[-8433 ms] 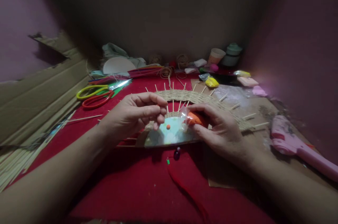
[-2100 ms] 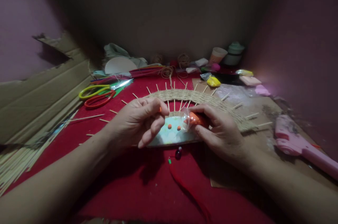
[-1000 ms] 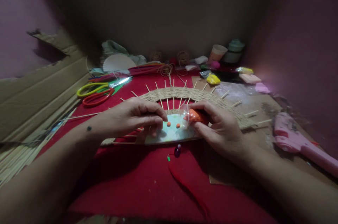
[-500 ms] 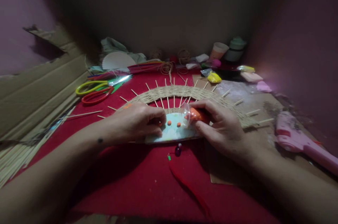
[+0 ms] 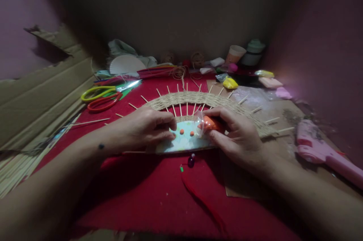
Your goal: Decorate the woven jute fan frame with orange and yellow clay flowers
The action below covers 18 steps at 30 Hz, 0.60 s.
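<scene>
My right hand (image 5: 238, 135) is closed around a lump of orange clay (image 5: 210, 123) in a clear plastic bag, whose mouth points left. My left hand (image 5: 154, 125) is bent over the left part of a pale blue patterned panel (image 5: 184, 142). A tiny orange bit of clay (image 5: 174, 134) shows at its thumb tip, between thumb and curled fingers; the contact is partly hidden. Two small orange clay balls (image 5: 182, 131) sit on the panel between my hands. Behind the panel arches a fan-shaped woven straw band (image 5: 187, 98) on thin sticks, its left end hidden by my left hand.
Scissors (image 5: 103, 97) with yellow and red handles lie at the left, near cardboard (image 5: 42, 93). A pink glue gun (image 5: 317, 150) rests at the right. In front are a red tassel (image 5: 198, 197) and a dark bead (image 5: 191, 160). Yellow clay (image 5: 229, 83) and a cup (image 5: 235, 55) stand behind.
My left hand has shifted slightly up, its thumb rising and turning, and the orange bit shows more clearly at the thumb tip. My right hand and the bag have stayed in place.
</scene>
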### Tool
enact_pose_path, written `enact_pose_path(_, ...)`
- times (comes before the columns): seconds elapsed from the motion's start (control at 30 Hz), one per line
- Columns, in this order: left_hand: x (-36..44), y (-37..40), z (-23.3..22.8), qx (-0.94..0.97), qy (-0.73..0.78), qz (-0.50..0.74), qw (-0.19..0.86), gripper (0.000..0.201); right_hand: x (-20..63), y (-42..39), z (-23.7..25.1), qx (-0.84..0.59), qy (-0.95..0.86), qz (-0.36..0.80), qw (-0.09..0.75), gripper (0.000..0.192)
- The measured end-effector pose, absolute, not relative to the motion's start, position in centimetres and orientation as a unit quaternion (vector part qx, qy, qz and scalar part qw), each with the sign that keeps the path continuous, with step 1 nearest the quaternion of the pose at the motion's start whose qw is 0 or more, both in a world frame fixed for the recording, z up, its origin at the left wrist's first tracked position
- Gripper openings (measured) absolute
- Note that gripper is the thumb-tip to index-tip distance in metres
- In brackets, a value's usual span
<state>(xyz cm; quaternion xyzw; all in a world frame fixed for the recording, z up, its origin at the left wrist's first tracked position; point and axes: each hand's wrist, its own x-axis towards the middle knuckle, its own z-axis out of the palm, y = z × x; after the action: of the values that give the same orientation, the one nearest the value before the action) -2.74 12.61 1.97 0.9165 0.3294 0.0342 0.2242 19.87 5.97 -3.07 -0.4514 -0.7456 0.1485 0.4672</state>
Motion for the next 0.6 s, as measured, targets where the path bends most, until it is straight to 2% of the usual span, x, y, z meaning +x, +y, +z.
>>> enact_pose_path(0.13, -2.3, 11.6, 1.9, 0.859, 0.346, 0.227, 0.303, 0.012, 19.8, 6.0, -3.1, -0.441, -0.751, 0.146, 0.470, 0.021)
enact_pose_path(0.2, -1.9, 10.9, 1.7, 0.830, 0.348, 0.284, 0.330, 0.010, 19.8, 6.0, -3.2, -0.433, -0.757, 0.141, 0.468, 0.023)
enact_pose_path(0.43, 0.1, 9.2, 0.5, 0.833, 0.370, 0.280, 0.301, 0.014, 19.9, 6.1, -3.4, -0.409, -0.790, 0.113, 0.444, 0.026)
enact_pose_path(0.6, 0.8, 8.7, 0.0, 0.803, 0.375, 0.336, 0.319, 0.013, 19.6, 5.9, -3.3, -0.405, -0.811, 0.107, 0.407, 0.029)
